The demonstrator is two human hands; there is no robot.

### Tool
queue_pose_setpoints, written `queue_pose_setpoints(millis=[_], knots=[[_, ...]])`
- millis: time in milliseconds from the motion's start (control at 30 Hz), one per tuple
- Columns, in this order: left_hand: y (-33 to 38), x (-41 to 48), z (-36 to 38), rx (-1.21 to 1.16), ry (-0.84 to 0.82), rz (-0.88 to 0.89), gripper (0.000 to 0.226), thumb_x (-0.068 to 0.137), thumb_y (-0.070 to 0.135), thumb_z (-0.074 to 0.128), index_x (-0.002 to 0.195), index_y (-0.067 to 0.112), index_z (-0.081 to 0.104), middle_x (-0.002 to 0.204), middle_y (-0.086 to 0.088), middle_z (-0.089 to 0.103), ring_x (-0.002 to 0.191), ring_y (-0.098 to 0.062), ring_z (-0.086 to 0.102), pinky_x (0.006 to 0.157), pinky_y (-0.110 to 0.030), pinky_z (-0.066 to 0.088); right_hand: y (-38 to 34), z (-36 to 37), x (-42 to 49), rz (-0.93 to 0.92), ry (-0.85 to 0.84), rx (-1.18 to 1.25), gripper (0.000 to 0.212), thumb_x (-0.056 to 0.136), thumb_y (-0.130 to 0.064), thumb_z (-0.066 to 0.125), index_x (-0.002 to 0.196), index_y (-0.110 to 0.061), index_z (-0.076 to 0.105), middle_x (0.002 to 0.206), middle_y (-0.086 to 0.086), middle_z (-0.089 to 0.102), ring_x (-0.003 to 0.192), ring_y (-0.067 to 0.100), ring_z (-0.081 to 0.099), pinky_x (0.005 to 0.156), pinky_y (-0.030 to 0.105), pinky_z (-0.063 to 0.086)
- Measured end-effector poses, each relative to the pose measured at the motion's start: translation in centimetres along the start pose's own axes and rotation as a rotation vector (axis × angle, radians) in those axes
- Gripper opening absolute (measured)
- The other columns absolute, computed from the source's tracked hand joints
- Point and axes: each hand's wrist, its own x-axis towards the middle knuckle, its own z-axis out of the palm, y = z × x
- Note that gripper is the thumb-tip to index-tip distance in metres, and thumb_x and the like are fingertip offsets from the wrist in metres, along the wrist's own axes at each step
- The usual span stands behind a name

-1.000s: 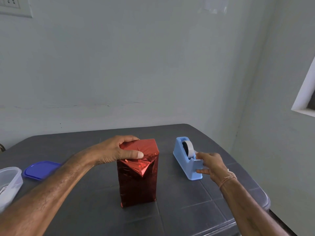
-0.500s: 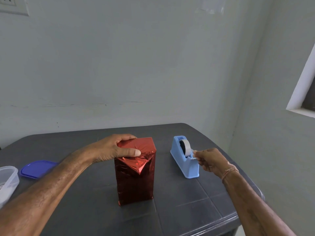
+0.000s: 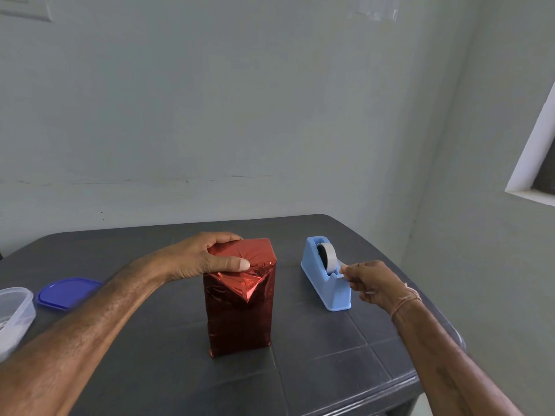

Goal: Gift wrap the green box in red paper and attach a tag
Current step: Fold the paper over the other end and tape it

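While my left hand (image 3: 204,259) grips the red-wrapped box (image 3: 240,319) to pin its top fold shut | right hand (image 3: 372,283) pinches tape end (image 3: 342,269) at dispenser (image 3: 333,292), centre-right.

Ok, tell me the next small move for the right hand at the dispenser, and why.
Probably draw a short strip out and tear it off. The right hand pinches the tape end at the blue dispenser, while the left hand grips the top of the red-wrapped box, thumb pressing the folded flap, which shows no tape holding it.
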Motion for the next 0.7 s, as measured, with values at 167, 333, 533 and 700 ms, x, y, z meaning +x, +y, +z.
queue_pose_setpoints(millis=[167,333,533,700], knots=[[0.3,-0.2,0.1,-0.010,-0.005,-0.005,0.083,0.059,0.073,0.079,0.133,0.038,0.060,0.118,0.014,0.071,0.107,-0.005,0.069,0.104,-0.036,0.053,0.7,-0.1,0.3,-0.001,-0.009,0.080,0.012,0.094,-0.012,0.073,0.094,0.000,0.072,0.076,0.012,0.064,0.064,0.016,0.053,0.058,0.027,0.048],[0.5,-0.3,0.1,-0.007,-0.015,-0.004,0.082,0.059,0.073,0.078,0.132,0.040,0.061,0.118,0.015,0.072,0.107,-0.005,0.069,0.103,-0.037,0.053,1.8,0.0,0.5,-0.037,0.010,0.138,0.014,0.092,-0.010,0.076,0.085,0.001,0.070,0.072,0.012,0.062,0.061,0.016,0.054,0.052,0.024,0.052],[0.4,-0.3,0.1,0.003,-0.002,-0.035,0.100,0.048,0.084,0.079,0.136,0.041,0.058,0.125,0.013,0.068,0.114,-0.007,0.066,0.107,-0.039,0.051,2.0,-0.4,0.3,0.041,-0.019,0.222,0.019,0.087,-0.012,0.080,0.091,0.005,0.072,0.077,0.014,0.067,0.066,0.018,0.059,0.062,0.029,0.055],[0.4,-0.3,0.0,-0.002,-0.008,-0.036,0.096,0.052,0.080,0.079,0.136,0.040,0.058,0.123,0.012,0.069,0.112,-0.007,0.067,0.107,-0.040,0.051,1.8,-0.7,0.2,0.067,-0.035,0.232,0.021,0.084,-0.011,0.082,0.089,0.006,0.072,0.077,0.015,0.069,0.067,0.020,0.062,0.065,0.031,0.057]])
